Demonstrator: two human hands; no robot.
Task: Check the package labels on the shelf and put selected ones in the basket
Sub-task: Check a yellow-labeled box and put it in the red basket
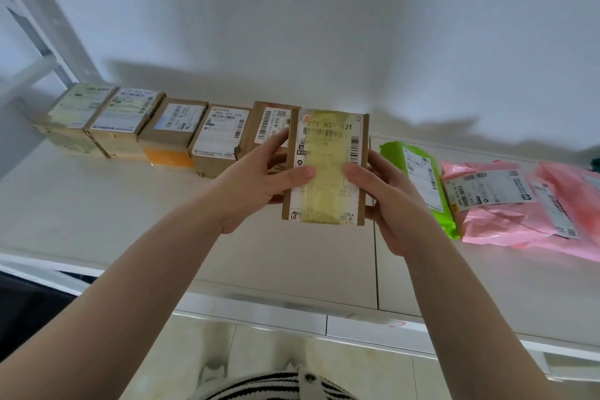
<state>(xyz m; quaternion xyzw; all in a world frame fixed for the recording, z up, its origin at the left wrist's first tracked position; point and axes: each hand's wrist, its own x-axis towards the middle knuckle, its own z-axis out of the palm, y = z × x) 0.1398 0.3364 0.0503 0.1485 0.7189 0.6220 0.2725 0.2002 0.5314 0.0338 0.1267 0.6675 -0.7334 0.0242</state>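
The person was in the label-checking step: a cardboard box (326, 166) was held up above the shelf (130, 221) with its label side turned toward the camera. The left hand (259, 178) gripped the left edge of the box, its thumb pressed flat on the label and the other fingers curled behind. The right hand (386, 201) did the same on the right edge, thumb on the front and fingers wrapped around the back. So the box sat between both palms, clamped from two sides and lifted clear of the shelf board.

Yellowish tape covered the middle of the label, which probably made reading harder. The next move seemed to depend on the reading: either the box goes to the basket, which was not visible here, or it returns to the gap in the row of boxes (175, 127). To the right lay a green mailer bag (418, 185) and pink mailer bags (506, 204), not touched.
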